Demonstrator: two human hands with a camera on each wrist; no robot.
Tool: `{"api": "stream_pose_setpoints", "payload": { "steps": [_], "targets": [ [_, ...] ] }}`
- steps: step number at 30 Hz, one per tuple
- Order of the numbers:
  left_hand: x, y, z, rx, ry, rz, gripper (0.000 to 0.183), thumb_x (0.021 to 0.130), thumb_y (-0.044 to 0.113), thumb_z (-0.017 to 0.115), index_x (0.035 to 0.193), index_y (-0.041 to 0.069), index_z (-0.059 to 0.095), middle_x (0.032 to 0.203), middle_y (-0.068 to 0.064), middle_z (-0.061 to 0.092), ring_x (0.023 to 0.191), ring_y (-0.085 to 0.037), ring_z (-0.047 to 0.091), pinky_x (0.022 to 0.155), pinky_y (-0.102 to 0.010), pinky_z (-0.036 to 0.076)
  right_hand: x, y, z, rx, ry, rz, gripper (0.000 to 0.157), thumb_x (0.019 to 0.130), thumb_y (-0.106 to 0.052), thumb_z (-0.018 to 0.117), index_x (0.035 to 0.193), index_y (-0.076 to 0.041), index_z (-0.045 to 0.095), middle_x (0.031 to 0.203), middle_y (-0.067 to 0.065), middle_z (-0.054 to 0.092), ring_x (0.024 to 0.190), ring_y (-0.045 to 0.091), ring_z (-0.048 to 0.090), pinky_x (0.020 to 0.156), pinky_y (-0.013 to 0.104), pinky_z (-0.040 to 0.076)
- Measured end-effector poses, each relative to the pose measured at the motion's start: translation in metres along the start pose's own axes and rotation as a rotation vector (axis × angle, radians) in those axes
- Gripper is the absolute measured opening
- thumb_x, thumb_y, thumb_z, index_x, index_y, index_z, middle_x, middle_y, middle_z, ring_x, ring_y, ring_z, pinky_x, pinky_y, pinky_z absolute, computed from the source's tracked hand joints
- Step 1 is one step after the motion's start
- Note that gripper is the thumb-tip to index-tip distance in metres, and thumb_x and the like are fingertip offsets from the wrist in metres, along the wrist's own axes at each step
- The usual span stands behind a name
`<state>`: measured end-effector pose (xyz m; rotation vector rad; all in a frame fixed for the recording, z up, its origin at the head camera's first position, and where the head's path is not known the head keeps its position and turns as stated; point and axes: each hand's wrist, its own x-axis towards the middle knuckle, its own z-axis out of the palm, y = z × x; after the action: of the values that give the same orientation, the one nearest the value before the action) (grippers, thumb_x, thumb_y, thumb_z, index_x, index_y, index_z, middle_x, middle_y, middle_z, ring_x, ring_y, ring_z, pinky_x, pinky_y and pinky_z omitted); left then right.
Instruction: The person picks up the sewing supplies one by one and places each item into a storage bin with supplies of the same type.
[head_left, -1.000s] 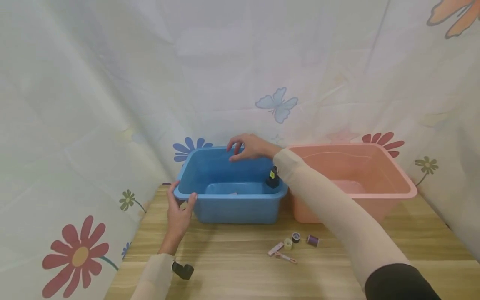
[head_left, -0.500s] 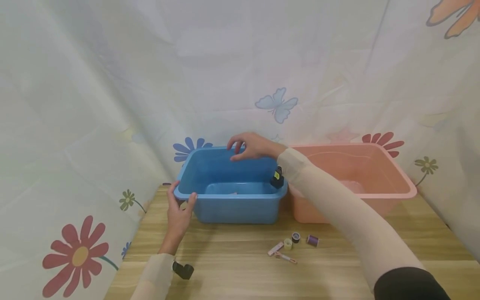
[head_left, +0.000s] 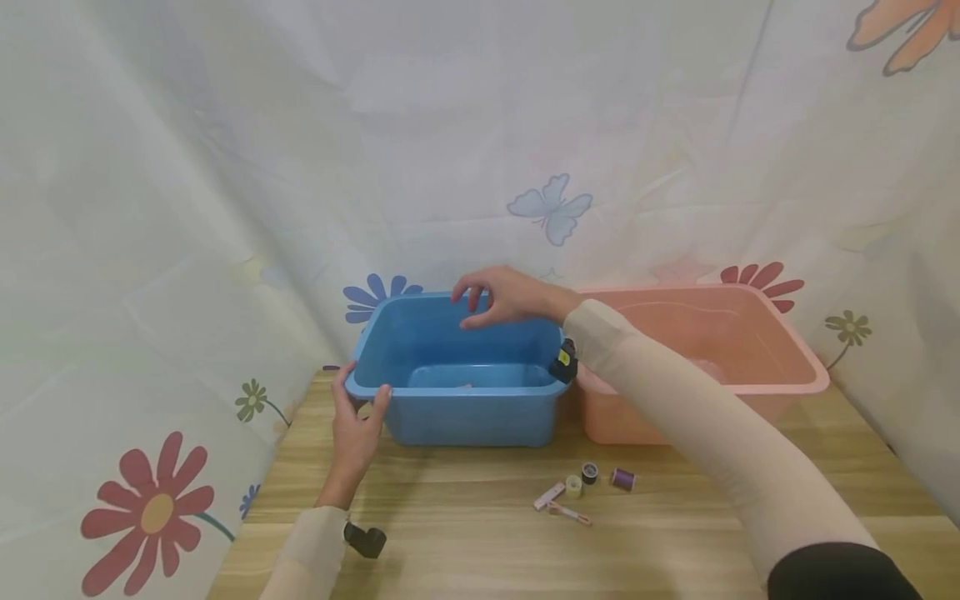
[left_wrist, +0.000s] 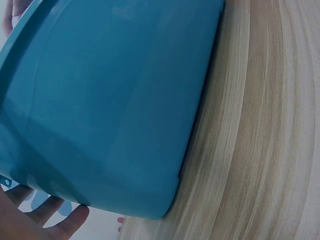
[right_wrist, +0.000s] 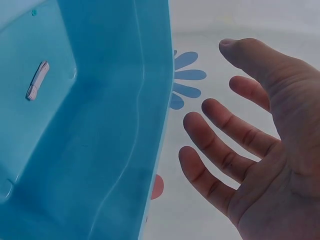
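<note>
My left hand [head_left: 357, 437] holds the front left corner of a blue plastic tub [head_left: 472, 421], thumb on the front side and fingers along the end wall. In the left wrist view, the fingertips [left_wrist: 70, 222] touch that wall. Above the tub's back rim hovers my right hand [head_left: 506, 296], fingers loosely curved and apart, with nothing in it. In the right wrist view a small, long white bundle [right_wrist: 37, 80] with a dark stripe lies on the tub's floor. Its exact kind is unclear. From the head view the front wall mostly hides it.
A pink tub [head_left: 780, 389] stands right of the blue one. On the wooden table [head_left: 465, 533] in front lie a purple thread spool [head_left: 623, 479], a dark spool [head_left: 589, 472], a pale yellow roll [head_left: 573, 487], a pinkish white strip [head_left: 549, 497] and a slim pink-handled tool [head_left: 570, 512].
My right wrist and forearm have shifted slightly to the right, while the fingers stay nearly in place over the blue tub. The left hand keeps its hold.
</note>
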<state>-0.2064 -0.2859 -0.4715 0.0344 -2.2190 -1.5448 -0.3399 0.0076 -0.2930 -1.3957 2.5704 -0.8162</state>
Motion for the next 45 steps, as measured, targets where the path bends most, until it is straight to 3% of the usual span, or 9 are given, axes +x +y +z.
{"api": "stream_pose_setpoints", "payload": {
  "steps": [22,30,45],
  "targets": [
    [0.0,0.004,-0.001,-0.001,0.003,0.0,0.072,0.101,0.04,0.064,0.159,0.031,0.022,0.164,-0.011,0.031,0.142,-0.039,0.04,0.11,-0.064,0.037,-0.044,-0.002,0.001,0.03,0.008,-0.021,0.043,0.093,-0.034,0.077,0.132,-0.02,0.064,0.111,0.001,0.069,0.089,0.016,0.069,0.08,0.034,0.057],
    [-0.003,0.006,-0.004,0.011,0.013,-0.013,0.073,0.101,0.034,0.065,0.159,0.032,0.021,0.165,-0.011,0.031,0.142,-0.039,0.04,0.11,-0.065,0.036,-0.063,-0.001,0.005,0.072,0.053,-0.045,0.043,0.094,-0.036,0.076,0.132,-0.023,0.064,0.112,-0.001,0.068,0.087,0.012,0.068,0.076,0.033,0.057],
    [-0.006,0.008,-0.004,0.015,0.026,0.012,0.071,0.101,0.039,0.065,0.158,0.033,0.023,0.164,-0.011,0.031,0.142,-0.039,0.041,0.111,-0.066,0.034,-0.093,-0.007,0.005,0.111,0.132,-0.066,0.043,0.092,-0.036,0.078,0.132,-0.025,0.064,0.113,-0.004,0.069,0.089,0.012,0.067,0.077,0.034,0.057]
  ]
}}
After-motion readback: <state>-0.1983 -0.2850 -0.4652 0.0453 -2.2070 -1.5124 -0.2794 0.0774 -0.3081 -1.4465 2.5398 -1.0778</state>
